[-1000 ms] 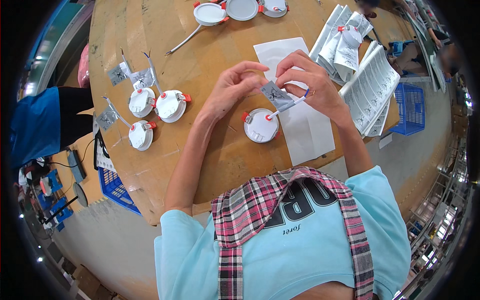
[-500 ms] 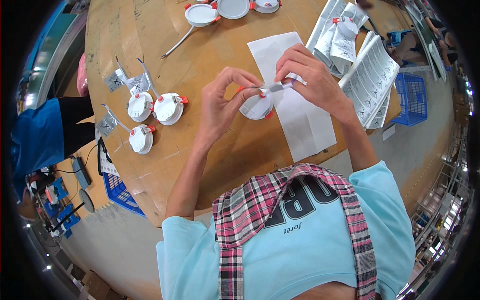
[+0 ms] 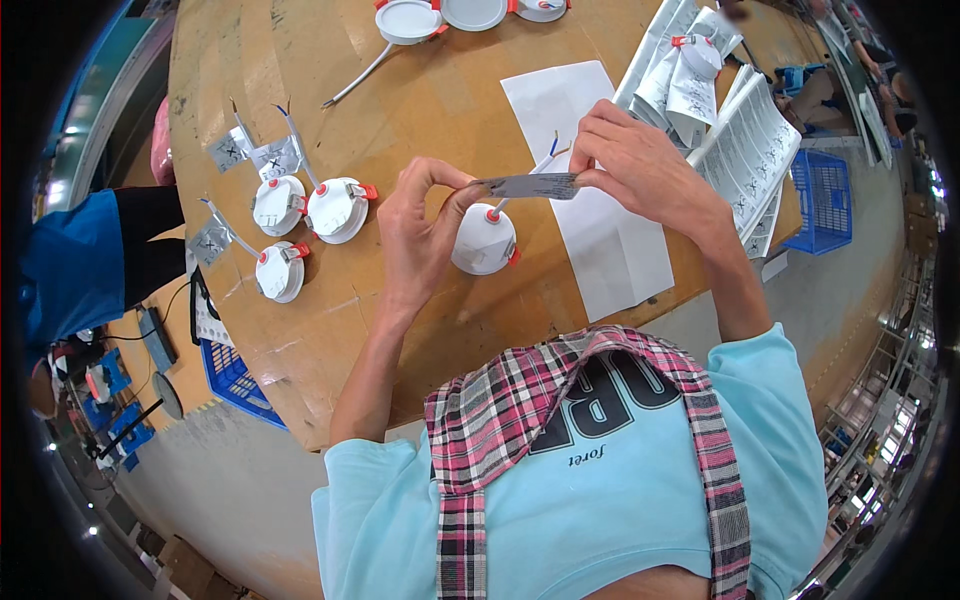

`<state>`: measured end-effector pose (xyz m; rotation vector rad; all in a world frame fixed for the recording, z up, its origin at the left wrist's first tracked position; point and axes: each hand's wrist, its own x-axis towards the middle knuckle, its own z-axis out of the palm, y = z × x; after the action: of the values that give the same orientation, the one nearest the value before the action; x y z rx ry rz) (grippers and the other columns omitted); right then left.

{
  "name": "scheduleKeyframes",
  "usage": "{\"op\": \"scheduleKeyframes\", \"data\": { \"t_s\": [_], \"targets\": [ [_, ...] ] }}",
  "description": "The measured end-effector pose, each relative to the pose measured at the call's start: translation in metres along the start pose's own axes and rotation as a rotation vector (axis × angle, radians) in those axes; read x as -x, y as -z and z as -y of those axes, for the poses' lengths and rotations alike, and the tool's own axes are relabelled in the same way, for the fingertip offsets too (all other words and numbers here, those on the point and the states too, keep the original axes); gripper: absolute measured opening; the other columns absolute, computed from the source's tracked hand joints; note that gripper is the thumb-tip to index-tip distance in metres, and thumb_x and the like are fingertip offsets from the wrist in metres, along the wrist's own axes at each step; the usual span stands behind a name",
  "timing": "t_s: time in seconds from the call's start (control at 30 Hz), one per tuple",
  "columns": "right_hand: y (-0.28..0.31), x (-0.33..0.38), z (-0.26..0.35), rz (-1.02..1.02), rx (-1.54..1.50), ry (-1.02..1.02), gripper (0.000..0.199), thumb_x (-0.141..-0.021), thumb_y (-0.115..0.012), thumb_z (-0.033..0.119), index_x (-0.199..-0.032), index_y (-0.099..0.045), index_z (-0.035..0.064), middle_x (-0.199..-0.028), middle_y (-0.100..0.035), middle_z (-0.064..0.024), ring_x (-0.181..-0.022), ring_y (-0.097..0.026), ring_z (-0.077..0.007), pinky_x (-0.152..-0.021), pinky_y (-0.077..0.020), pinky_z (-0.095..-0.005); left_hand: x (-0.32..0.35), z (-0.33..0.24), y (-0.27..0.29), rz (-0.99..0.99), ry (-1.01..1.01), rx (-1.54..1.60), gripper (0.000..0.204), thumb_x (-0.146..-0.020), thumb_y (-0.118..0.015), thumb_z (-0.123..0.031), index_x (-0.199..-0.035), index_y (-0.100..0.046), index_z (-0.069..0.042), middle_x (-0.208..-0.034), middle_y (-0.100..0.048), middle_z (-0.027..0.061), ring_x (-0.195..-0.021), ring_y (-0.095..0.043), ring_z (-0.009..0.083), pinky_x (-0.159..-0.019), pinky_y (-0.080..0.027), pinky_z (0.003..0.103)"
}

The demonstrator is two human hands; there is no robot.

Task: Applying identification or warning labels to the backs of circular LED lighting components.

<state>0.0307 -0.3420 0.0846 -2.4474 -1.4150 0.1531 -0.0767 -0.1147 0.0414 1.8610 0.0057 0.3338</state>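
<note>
A silver-grey label point(image 3: 532, 187) is stretched level between my two hands, in front of a white cable point(image 3: 546, 162) with blue and brown wire ends. My left hand point(image 3: 420, 235) pinches the label's left end; my right hand point(image 3: 645, 168) pinches its right end. Below the label lies a round white downlight point(image 3: 484, 243) with red clips, the cable rising from it. Whether the label touches the cable cannot be made out. Farther left are three similar downlights point(image 3: 337, 212), their cables carrying silver labels point(image 3: 275, 158).
Under my right hand runs a white paper strip point(image 3: 612, 250). Printed sheets point(image 3: 745, 165) are piled at the right, with another downlight point(image 3: 703, 58) on them. More downlights point(image 3: 408, 20) lie at the far edge. Blue baskets point(image 3: 822, 205) stand beyond the table point(image 3: 330, 340); a person in blue point(image 3: 80, 265) is at left.
The label has gone from bunched between my fingers to spread flat. My left hand has shifted slightly left and down. The downlight below has moved left and nearer, and its wire ends now show.
</note>
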Motion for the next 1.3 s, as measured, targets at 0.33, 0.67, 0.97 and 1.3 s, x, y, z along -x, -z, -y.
{"op": "scheduleKeyframes", "data": {
  "t_s": [0.33, 0.67, 0.97, 1.3],
  "targets": [
    [0.008, 0.010, -0.002, 0.195, -0.402, -0.135, 0.014, -0.085, -0.057, 0.014, -0.096, -0.062, 0.0061, -0.078, -0.057, -0.0043, -0.081, -0.053, -0.0179, -0.070, -0.0435, -0.0308, -0.006, 0.015, -0.012, 0.005, 0.259, 0.290, 0.012, -0.086, -0.066, -0.011, -0.085, -0.058, -0.002, -0.080, -0.060, -0.0002, -0.078, -0.055, 0.0062, -0.071, -0.044, 0.022],
    [-0.006, 0.035, -0.023, 0.214, -1.667, -0.477, 0.037, -0.097, -0.046, 0.024, -0.121, -0.056, -0.0030, -0.052, -0.049, 0.0032, -0.053, -0.050, -0.0087, -0.063, -0.0442, -0.0232, 0.001, 0.012, -0.011, 0.011, 0.220, 0.380, 0.009, -0.086, -0.066, -0.007, -0.087, -0.058, -0.003, -0.081, -0.060, -0.0022, -0.077, -0.055, 0.0041, -0.070, -0.044, 0.020],
    [0.004, 0.042, -0.021, -0.350, -1.094, -0.688, 0.031, -0.092, -0.054, 0.022, -0.113, -0.060, 0.0000, -0.066, -0.056, 0.0011, -0.067, -0.054, -0.0082, -0.074, -0.0443, -0.0227, 0.002, 0.013, -0.005, -0.080, 0.250, 0.435, 0.009, -0.085, -0.066, -0.005, -0.087, -0.058, -0.001, -0.083, -0.061, 0.0009, -0.080, -0.057, 0.0068, -0.074, -0.046, 0.022],
    [-0.018, -0.022, 0.017, -0.044, -0.841, -0.381, 0.025, -0.080, -0.068, 0.021, -0.092, -0.067, -0.0006, -0.077, -0.066, -0.0074, -0.071, -0.060, -0.0125, -0.071, -0.0483, -0.0259, 0.003, 0.007, -0.012, -0.078, 0.225, 0.435, 0.010, -0.086, -0.066, -0.007, -0.087, -0.059, -0.001, -0.083, -0.060, 0.0002, -0.081, -0.056, 0.0071, -0.075, -0.046, 0.023]
  ]
}}
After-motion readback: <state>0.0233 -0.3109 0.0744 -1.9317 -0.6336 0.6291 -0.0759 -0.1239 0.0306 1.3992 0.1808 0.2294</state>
